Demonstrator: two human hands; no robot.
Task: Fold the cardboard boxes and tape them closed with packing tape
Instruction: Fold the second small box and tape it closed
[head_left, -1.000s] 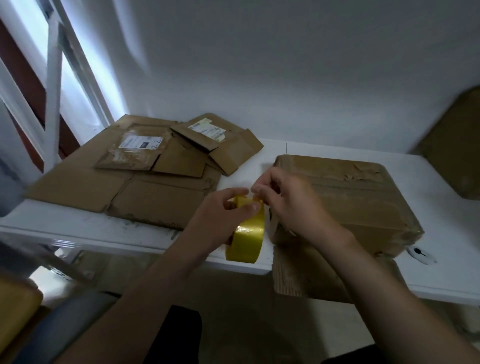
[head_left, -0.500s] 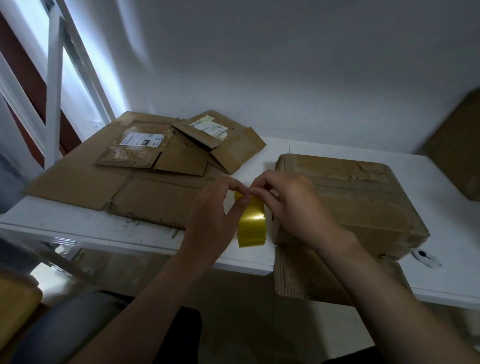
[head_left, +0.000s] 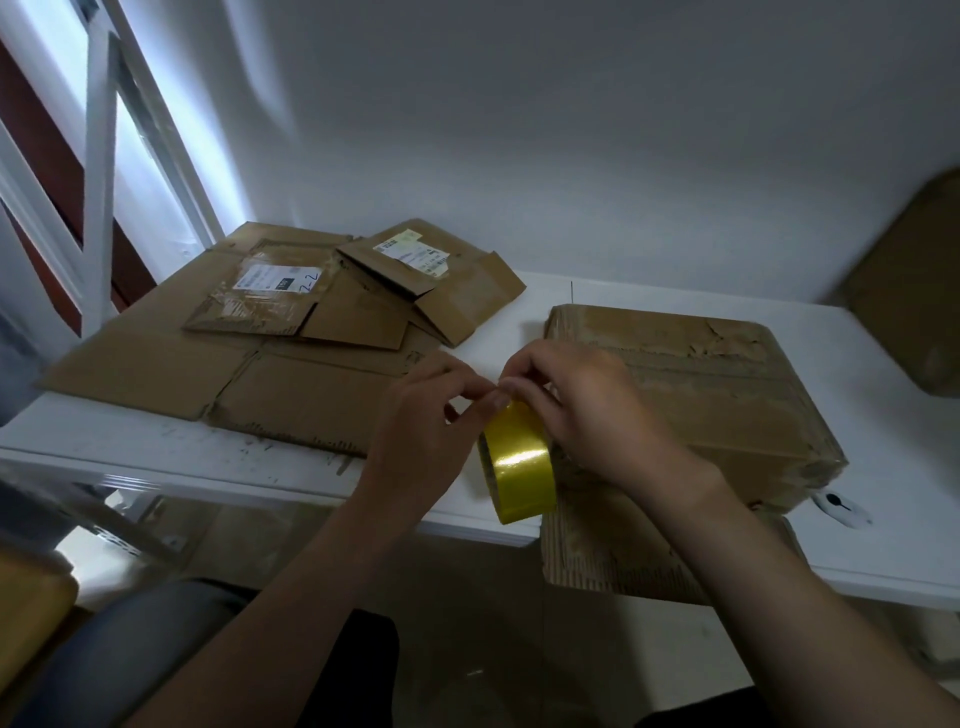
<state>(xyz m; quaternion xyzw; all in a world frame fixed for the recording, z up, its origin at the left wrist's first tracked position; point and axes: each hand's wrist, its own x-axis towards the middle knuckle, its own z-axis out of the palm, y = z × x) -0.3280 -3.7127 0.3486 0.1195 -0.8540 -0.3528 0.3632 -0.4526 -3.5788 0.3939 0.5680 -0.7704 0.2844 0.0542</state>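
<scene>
While the left hand (head_left: 423, 421) and right hand (head_left: 587, 410) meet fingertip to fingertip, both pinch the top of a yellow packing tape roll (head_left: 519, 467) with curled fingers. It stands on edge between them at the near rim of the white tabletop (head_left: 156, 457); whether it rests there is unclear. Just beyond the right hand sits a closed, worn cardboard box (head_left: 737, 395), and a corrugated flap (head_left: 597, 556) hangs past the rim beneath the right wrist. Beyond the left hand lie flattened cardboard boxes (head_left: 156, 364), smaller labelled ones stacked on top. A small white object (head_left: 841, 508) lies right of the right forearm.
</scene>
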